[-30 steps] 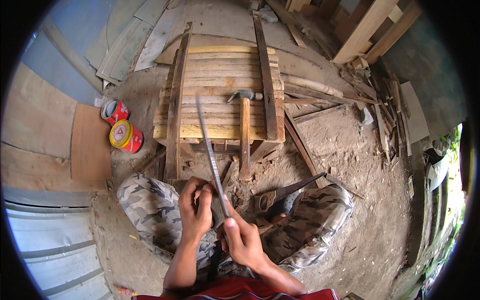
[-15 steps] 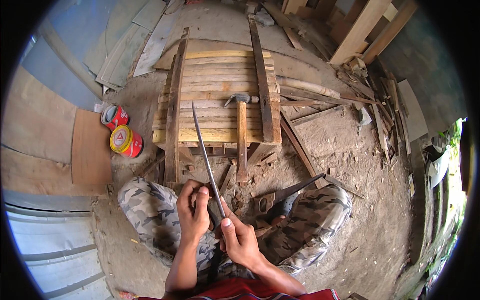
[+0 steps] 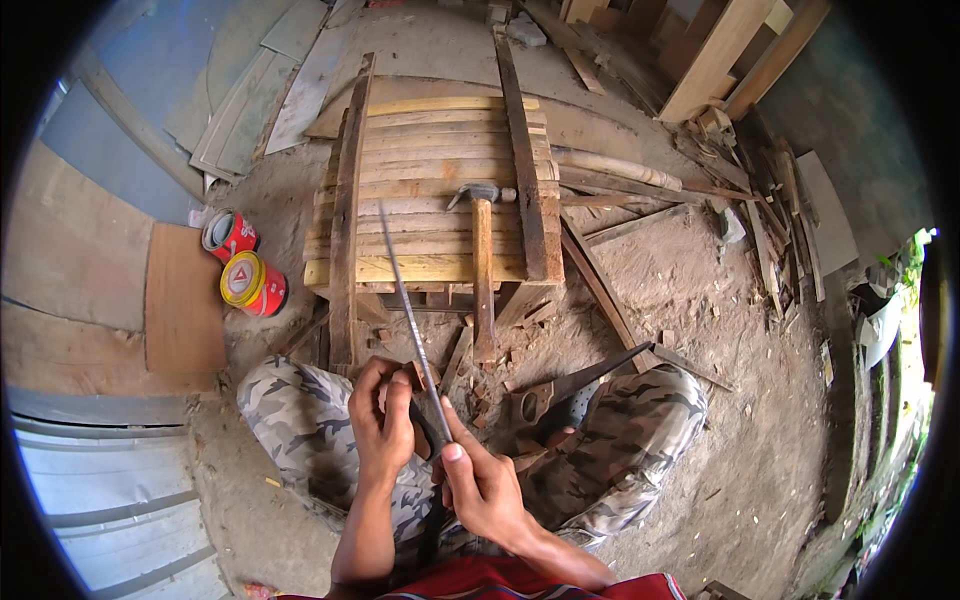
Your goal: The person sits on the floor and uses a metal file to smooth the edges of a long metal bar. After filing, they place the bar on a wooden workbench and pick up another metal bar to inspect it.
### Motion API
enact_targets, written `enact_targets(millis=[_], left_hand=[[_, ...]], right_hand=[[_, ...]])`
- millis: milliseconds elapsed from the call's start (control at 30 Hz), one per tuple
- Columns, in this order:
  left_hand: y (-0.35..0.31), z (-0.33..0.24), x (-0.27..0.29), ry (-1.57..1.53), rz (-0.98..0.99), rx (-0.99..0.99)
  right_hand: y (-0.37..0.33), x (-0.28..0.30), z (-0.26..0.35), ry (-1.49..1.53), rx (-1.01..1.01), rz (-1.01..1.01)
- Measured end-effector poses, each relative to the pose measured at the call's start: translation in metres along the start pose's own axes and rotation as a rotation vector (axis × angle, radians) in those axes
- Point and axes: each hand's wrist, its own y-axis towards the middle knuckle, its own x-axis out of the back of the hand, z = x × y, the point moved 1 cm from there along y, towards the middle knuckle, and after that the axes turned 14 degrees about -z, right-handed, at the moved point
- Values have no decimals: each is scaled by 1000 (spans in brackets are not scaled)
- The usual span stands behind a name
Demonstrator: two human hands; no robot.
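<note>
A long, thin, tapered metal blade (image 3: 408, 305) points up and away from me, nearly edge-on, with notch-like marks along its middle. My right hand (image 3: 483, 484) is closed round its near end, thumb on top and forefinger stretched along it. The grip is hidden in the fist. Just left of the blade, my left hand (image 3: 382, 424) is closed with fingers curled and thumb up; what it holds, if anything, I cannot make out. Beyond the tip, a claw hammer (image 3: 483, 265) lies on a low slatted wooden bench (image 3: 430, 270), its handle overhanging the near edge.
Two dark wooden bars (image 3: 349, 210) cross the bench lengthwise. A handsaw (image 3: 575, 383) lies by my right leg. Two red paint cans (image 3: 254, 284) stand at the left. Scrap wood (image 3: 765, 225) is heaped at the right, and wood bits litter the dirt floor.
The blade has rolled or tilted slightly, its tip shifting a little left, and notch-like marks now show on it. Both hands keep nearly the same places.
</note>
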Motion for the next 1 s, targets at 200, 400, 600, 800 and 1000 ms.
enact_targets(millis=[200, 400, 600, 800, 1000], left_hand=[[1, -1, -5, -16, -58, 10], [0, 1, 1, 0, -73, 34], [2, 0, 3, -28, -9, 4], [-1, 4, 0, -32, -85, 12], [5, 8, 7, 27, -20, 52]], right_hand=[[-1, 1, 1, 49, -13, 16], [-3, 0, 3, 46, 22, 1], [8, 0, -2, -8, -86, 101], [-7, -2, -4, 125, 14, 11], [2, -6, -9, 82, 1, 26]])
